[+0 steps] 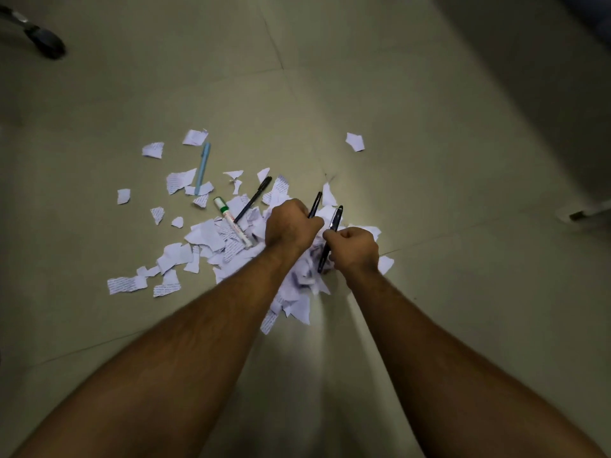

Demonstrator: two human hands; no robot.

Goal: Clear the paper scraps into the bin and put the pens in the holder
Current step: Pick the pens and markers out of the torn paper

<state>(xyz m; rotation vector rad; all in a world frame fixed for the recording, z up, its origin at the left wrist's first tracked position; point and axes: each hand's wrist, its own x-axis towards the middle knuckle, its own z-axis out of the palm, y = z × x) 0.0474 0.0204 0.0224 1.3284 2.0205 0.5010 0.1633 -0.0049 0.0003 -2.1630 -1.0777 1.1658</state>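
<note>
from the head view, i am reaching both bare arms down over a heap of torn paper scraps (pixel 211 238) lying on the pale tiled floor (pixel 429 133). my left hand (pixel 291 226) is clenching around a dark pen (pixel 315 203), whose tip is sticking out above my knuckles. my right hand (pixel 355 247) is gripping another black pen (pixel 330 239), which is slanting across the pile. a third black pen (pixel 254 198) and a white marker with a green band (pixel 231 224) are lying on the scraps just left of my left hand. a light blue pen (pixel 202 166) is resting farther left among loose pieces. one scrap (pixel 354 141) is sitting well apart at upper right.
</note>
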